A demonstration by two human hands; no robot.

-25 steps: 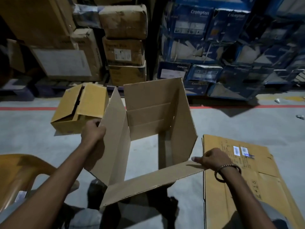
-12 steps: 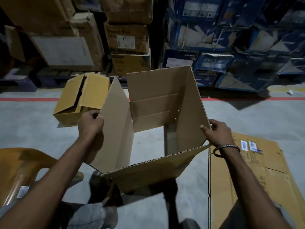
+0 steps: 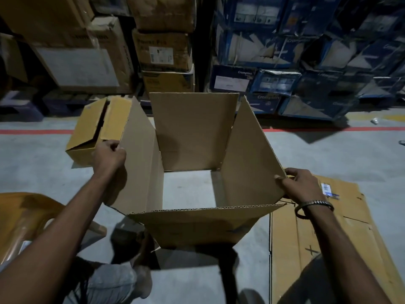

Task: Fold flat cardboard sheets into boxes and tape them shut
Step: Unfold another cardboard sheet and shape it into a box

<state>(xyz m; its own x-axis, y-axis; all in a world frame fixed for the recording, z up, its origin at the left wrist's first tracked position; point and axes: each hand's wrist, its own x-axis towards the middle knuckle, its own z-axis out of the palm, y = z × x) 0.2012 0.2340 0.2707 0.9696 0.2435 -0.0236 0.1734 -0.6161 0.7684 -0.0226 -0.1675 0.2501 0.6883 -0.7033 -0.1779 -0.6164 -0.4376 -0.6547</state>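
Head view: cardboard box [image 3: 195, 137] now squared open, no longer skewed.
Left hand [image 3: 109, 155] and right hand [image 3: 301, 184] each grasp a side panel; floor shows through its open bottom.

Your left hand [image 3: 109, 155]: arm extended forward, fingers curled in a closed grip. Your right hand [image 3: 301, 185]: arm extended, fingers pinched closed, bangle on wrist.

The opened cardboard box [image 3: 197, 150] stood as a bottomless tube, bare floor [image 3: 188, 189] showing through, so a hand could pass straight down inside. To its left a folded yellow box [image 3: 92, 132] crowded the left hand [image 3: 109, 154]. Flat sheets [image 3: 328, 238] lay under the right hand [image 3: 300, 185] (stacked cartons [image 3: 162, 51] walled the far side).
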